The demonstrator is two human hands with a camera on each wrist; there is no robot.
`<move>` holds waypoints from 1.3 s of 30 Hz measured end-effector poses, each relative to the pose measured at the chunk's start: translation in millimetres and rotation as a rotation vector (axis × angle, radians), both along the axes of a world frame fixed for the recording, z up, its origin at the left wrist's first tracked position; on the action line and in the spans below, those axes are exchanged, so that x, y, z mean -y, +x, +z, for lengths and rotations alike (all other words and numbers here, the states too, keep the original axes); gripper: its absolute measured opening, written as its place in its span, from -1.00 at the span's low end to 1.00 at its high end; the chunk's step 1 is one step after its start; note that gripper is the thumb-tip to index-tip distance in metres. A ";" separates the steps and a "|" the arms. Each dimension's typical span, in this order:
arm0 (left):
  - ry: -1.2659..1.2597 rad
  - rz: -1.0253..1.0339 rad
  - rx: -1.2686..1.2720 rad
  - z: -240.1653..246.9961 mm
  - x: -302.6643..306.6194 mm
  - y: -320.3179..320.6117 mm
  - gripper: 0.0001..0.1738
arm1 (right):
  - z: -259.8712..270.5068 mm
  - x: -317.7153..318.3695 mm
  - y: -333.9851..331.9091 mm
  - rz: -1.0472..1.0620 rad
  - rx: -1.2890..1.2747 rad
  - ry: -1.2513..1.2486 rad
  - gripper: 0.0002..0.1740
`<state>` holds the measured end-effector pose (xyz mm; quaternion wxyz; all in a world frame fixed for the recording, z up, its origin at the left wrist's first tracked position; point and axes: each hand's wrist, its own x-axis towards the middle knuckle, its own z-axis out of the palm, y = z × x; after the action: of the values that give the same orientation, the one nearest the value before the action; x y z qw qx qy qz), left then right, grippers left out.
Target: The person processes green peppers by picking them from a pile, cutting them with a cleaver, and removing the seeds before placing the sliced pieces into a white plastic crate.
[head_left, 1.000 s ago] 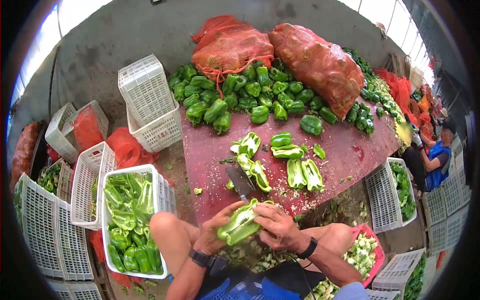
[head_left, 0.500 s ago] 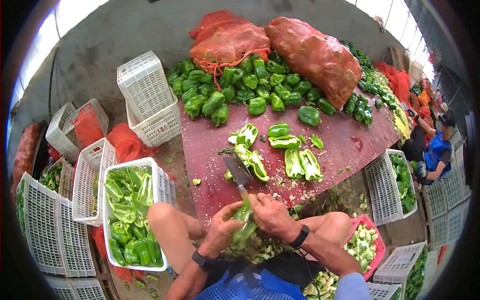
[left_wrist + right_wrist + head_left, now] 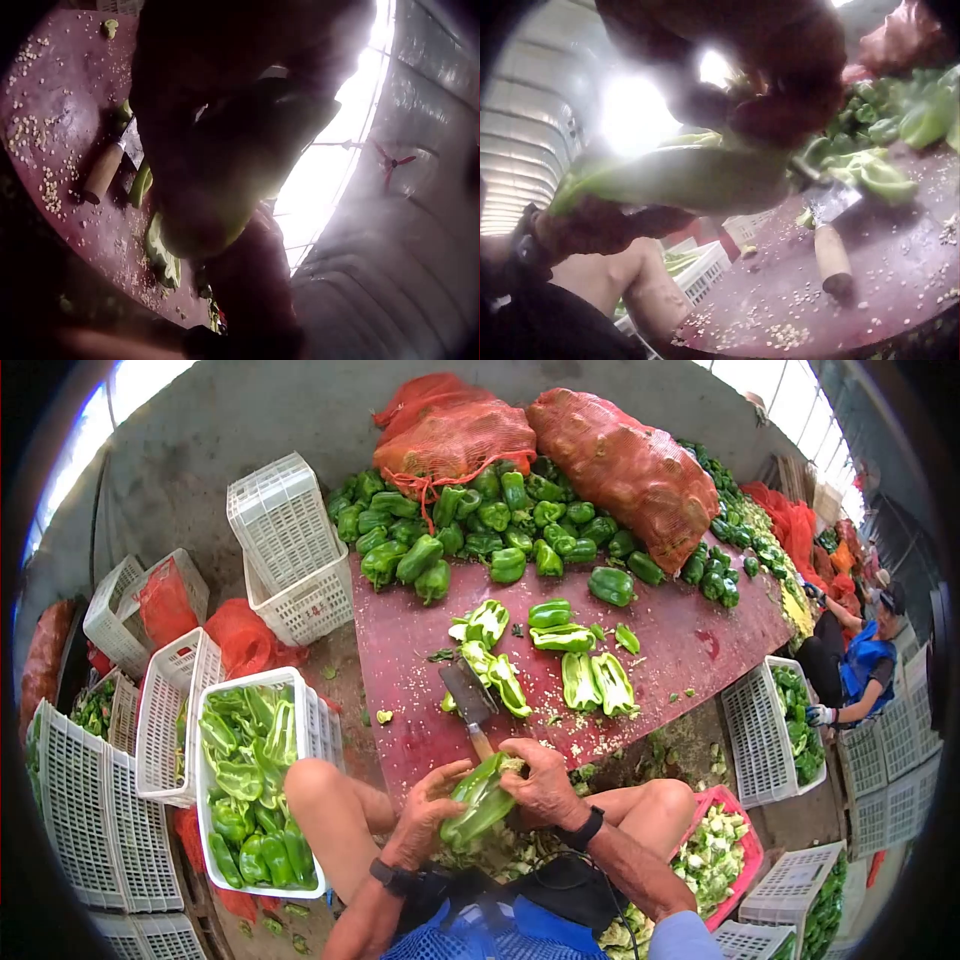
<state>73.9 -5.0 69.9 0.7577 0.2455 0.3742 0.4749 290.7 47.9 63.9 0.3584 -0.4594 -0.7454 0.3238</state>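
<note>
Over the near table edge, the left hand (image 3: 422, 822) grips a cut green bell pepper (image 3: 482, 802), thumb and fingers along its sides. At the pepper's upper end, the right hand (image 3: 545, 782) has curled fingers pinching the pale, seedy core (image 3: 512, 765); the right wrist view shows these fingers (image 3: 780, 97) dark against the light. Just beyond both hands a cleaver (image 3: 466, 692) lies on the red tabletop, its wooden handle (image 3: 831, 259) toward the person. Cut pepper halves (image 3: 598, 685) lie past the blade. The left wrist view is mostly dark, with the pepper in shadow.
Whole green peppers (image 3: 490, 530) are heaped at the back beneath red mesh sacks (image 3: 625, 470). A white crate (image 3: 255, 675) of cut peppers stands left, and a pink basket (image 3: 757, 855) of cores right. Seeds dot the table (image 3: 680, 640). Another person (image 3: 868, 660) sits far right.
The pepper has turned from showing its pale cut inside to showing more green skin. The right hand has shifted to its upper end, onto the core. The cleaver stays on the table.
</note>
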 end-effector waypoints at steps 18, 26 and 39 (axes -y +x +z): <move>0.249 -0.323 -0.520 -8.6 3.4 8.4 -0.06 | 5.0 20.1 -19.8 0.168 0.060 0.003 -0.54; 0.149 -0.326 -0.535 15.0 1.9 1.5 -0.25 | 0.9 26.6 -17.8 0.317 0.496 0.076 -0.29; 0.224 -0.223 -0.431 2.1 9.8 -4.9 -0.42 | 17.2 19.7 -23.9 0.025 -0.483 -0.457 -0.75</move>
<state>68.9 -14.8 72.0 0.6761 0.4632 0.4427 0.3638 266.7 28.2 81.1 0.4084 -0.4288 -0.5526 0.5864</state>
